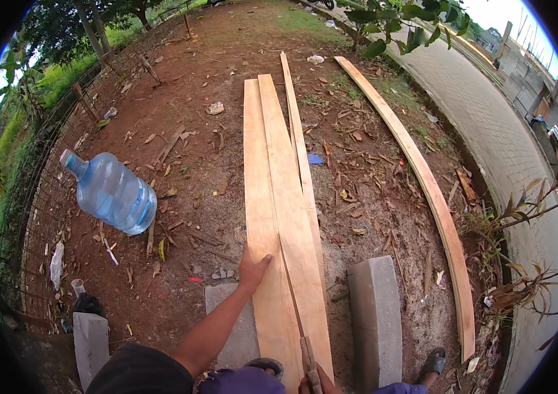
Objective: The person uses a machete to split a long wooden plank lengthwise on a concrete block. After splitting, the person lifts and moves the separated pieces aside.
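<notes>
A long pale wooden board [259, 164] lies lengthwise before me, split by a long straight line down its middle, with a narrower strip [292, 118] along its right. My left hand [253, 268] grips the board's left edge, thumb on top and fingers curled over the side. My right hand [318, 377], partly cut off at the lower edge, is closed on the wooden handle of a hand saw [295, 308], whose narrow blade runs along the line in the wood. Grey concrete blocks [374, 315] sit either side under or beside the board.
A large blue water bottle [115, 197] lies at left near a wire fence. Another plank [410, 164] lies along the right, beside a paved path [463, 85] and branches. A small grey block [90, 348] stands at lower left. Leaves litter the dirt; my sandalled feet show below.
</notes>
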A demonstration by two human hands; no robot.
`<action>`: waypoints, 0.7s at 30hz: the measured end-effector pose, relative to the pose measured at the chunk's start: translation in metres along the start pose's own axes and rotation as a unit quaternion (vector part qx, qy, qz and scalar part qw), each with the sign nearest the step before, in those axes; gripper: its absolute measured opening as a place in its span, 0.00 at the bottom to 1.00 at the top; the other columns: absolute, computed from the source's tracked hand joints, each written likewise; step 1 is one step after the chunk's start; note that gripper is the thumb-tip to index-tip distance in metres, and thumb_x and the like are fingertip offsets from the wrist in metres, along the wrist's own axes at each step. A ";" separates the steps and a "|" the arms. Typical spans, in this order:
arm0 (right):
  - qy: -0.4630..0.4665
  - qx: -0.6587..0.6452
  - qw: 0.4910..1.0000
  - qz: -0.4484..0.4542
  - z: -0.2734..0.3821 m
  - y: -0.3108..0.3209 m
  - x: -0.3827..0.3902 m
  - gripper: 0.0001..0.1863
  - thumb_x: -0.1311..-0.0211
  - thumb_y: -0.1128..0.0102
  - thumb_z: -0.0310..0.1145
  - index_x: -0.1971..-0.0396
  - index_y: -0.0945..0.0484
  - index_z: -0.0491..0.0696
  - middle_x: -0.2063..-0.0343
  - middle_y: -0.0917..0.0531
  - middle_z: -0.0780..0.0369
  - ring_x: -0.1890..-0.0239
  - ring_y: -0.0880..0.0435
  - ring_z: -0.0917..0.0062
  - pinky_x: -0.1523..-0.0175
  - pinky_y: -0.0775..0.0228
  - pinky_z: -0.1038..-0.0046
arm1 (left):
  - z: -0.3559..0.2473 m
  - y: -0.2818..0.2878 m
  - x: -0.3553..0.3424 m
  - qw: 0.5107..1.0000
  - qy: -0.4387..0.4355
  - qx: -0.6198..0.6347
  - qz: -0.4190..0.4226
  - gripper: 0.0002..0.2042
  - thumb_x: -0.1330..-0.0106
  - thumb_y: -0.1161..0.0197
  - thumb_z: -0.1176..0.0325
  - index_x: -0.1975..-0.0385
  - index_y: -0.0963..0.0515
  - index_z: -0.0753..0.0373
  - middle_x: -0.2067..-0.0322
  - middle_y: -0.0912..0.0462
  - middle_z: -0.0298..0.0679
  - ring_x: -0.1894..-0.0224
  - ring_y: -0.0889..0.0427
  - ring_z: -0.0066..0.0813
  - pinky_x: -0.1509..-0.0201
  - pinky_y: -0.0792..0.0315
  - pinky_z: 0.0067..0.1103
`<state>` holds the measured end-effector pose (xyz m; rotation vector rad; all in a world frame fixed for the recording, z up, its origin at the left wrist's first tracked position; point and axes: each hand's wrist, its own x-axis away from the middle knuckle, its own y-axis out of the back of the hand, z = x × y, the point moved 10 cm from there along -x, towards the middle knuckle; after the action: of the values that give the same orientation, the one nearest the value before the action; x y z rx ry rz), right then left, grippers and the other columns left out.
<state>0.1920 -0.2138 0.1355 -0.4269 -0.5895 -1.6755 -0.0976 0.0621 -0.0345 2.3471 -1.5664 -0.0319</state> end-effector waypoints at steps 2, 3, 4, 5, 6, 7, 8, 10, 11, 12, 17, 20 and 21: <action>0.171 0.179 0.967 -0.052 0.084 -0.023 -0.004 0.16 0.29 0.39 0.39 0.52 0.16 0.42 0.81 0.17 0.55 0.77 0.17 0.71 0.70 0.23 0.65 | 0.002 -0.001 0.001 0.995 -0.006 0.087 0.055 0.41 0.36 0.28 0.66 0.27 0.44 0.71 0.40 0.22 0.51 0.40 0.21 0.40 0.34 0.29 0.30; 0.164 0.143 0.975 -0.045 0.078 -0.032 -0.028 0.18 0.34 0.37 0.32 0.48 0.19 0.39 0.77 0.15 0.56 0.74 0.17 0.77 0.67 0.23 0.71 | -0.002 -0.007 0.003 0.995 -0.020 0.079 0.057 0.41 0.36 0.28 0.67 0.27 0.45 0.70 0.40 0.22 0.51 0.40 0.21 0.39 0.35 0.29 0.29; 0.158 0.104 0.981 -0.040 0.068 -0.039 -0.055 0.23 0.39 0.35 0.25 0.43 0.22 0.35 0.73 0.13 0.56 0.71 0.17 0.83 0.64 0.23 0.77 | -0.009 -0.014 -0.002 0.995 -0.036 0.070 0.060 0.41 0.36 0.28 0.69 0.27 0.45 0.70 0.41 0.22 0.50 0.40 0.21 0.38 0.35 0.29 0.28; 0.179 0.101 0.978 -0.044 0.069 -0.038 -0.056 0.24 0.40 0.35 0.25 0.43 0.22 0.35 0.74 0.14 0.56 0.73 0.15 0.80 0.65 0.23 0.75 | -0.008 -0.014 -0.001 0.996 -0.041 0.057 0.059 0.41 0.36 0.29 0.70 0.27 0.46 0.70 0.41 0.22 0.49 0.40 0.21 0.37 0.35 0.29 0.27; 0.198 0.100 0.973 -0.054 0.070 -0.032 -0.056 0.24 0.40 0.36 0.25 0.43 0.22 0.35 0.76 0.14 0.55 0.74 0.14 0.77 0.66 0.22 0.74 | -0.018 -0.015 0.002 0.995 -0.045 0.070 0.058 0.39 0.36 0.29 0.70 0.28 0.44 0.70 0.42 0.21 0.49 0.42 0.21 0.37 0.37 0.28 0.27; 0.212 0.104 0.970 -0.063 0.071 -0.026 -0.052 0.24 0.41 0.36 0.25 0.43 0.22 0.34 0.77 0.15 0.54 0.76 0.13 0.75 0.68 0.22 0.72 | -0.030 -0.017 0.004 0.994 -0.041 0.083 0.057 0.38 0.36 0.29 0.70 0.29 0.42 0.70 0.44 0.20 0.49 0.44 0.20 0.37 0.38 0.27 0.27; 0.202 0.098 0.972 -0.064 0.066 -0.013 -0.040 0.23 0.41 0.35 0.24 0.45 0.21 0.34 0.78 0.15 0.55 0.76 0.14 0.77 0.69 0.22 0.73 | -0.030 -0.012 0.000 0.996 -0.035 0.059 0.060 0.36 0.36 0.29 0.71 0.29 0.41 0.70 0.44 0.20 0.49 0.45 0.20 0.36 0.39 0.26 0.27; 0.082 0.129 0.988 -0.037 0.049 0.016 -0.001 0.21 0.39 0.38 0.21 0.44 0.21 0.35 0.75 0.17 0.63 0.74 0.20 0.86 0.68 0.26 0.79 | -0.009 -0.011 0.010 0.996 0.019 0.063 0.065 0.32 0.35 0.31 0.74 0.32 0.37 0.70 0.46 0.19 0.48 0.49 0.19 0.33 0.43 0.24 0.27; 0.110 0.138 0.983 -0.048 0.046 0.028 0.020 0.22 0.39 0.39 0.19 0.43 0.21 0.36 0.75 0.16 0.64 0.74 0.21 0.89 0.68 0.28 0.82 | -0.010 -0.015 0.007 0.993 0.012 0.102 0.062 0.32 0.35 0.32 0.75 0.32 0.38 0.71 0.47 0.19 0.48 0.48 0.19 0.32 0.43 0.24 0.26; 0.128 0.151 0.979 -0.056 0.056 0.028 0.026 0.22 0.39 0.39 0.19 0.43 0.21 0.36 0.75 0.17 0.65 0.75 0.21 0.89 0.69 0.28 0.83 | -0.017 -0.017 0.004 0.993 0.006 0.100 0.061 0.32 0.35 0.32 0.75 0.32 0.38 0.71 0.47 0.19 0.48 0.48 0.19 0.32 0.43 0.24 0.26; 0.146 0.143 0.978 -0.036 0.083 -0.026 -0.042 0.24 0.41 0.38 0.20 0.42 0.23 0.35 0.79 0.16 0.54 0.77 0.15 0.80 0.70 0.24 0.74 | -0.031 -0.018 0.006 0.992 0.008 0.109 0.061 0.33 0.34 0.33 0.76 0.30 0.40 0.69 0.47 0.19 0.47 0.48 0.19 0.31 0.44 0.23 0.26; 0.132 0.123 0.984 -0.004 0.080 -0.075 -0.112 0.23 0.38 0.40 0.22 0.41 0.24 0.36 0.81 0.19 0.56 0.81 0.21 0.81 0.74 0.29 0.71 | -0.028 -0.013 0.007 0.992 0.029 0.086 0.087 0.33 0.34 0.32 0.75 0.31 0.39 0.70 0.47 0.19 0.46 0.49 0.19 0.31 0.45 0.23 0.25; 0.139 0.105 0.985 -0.013 0.079 -0.073 -0.113 0.23 0.38 0.40 0.23 0.41 0.24 0.36 0.81 0.19 0.57 0.82 0.23 0.81 0.75 0.31 0.70 | -0.027 -0.015 0.004 0.991 0.024 0.100 0.087 0.32 0.34 0.32 0.75 0.32 0.39 0.70 0.48 0.20 0.46 0.49 0.19 0.31 0.45 0.22 0.26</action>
<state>0.1379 -0.0679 0.1220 -0.0301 -0.5580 -1.6415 -0.0776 0.0703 -0.0121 2.3257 -1.8200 0.2289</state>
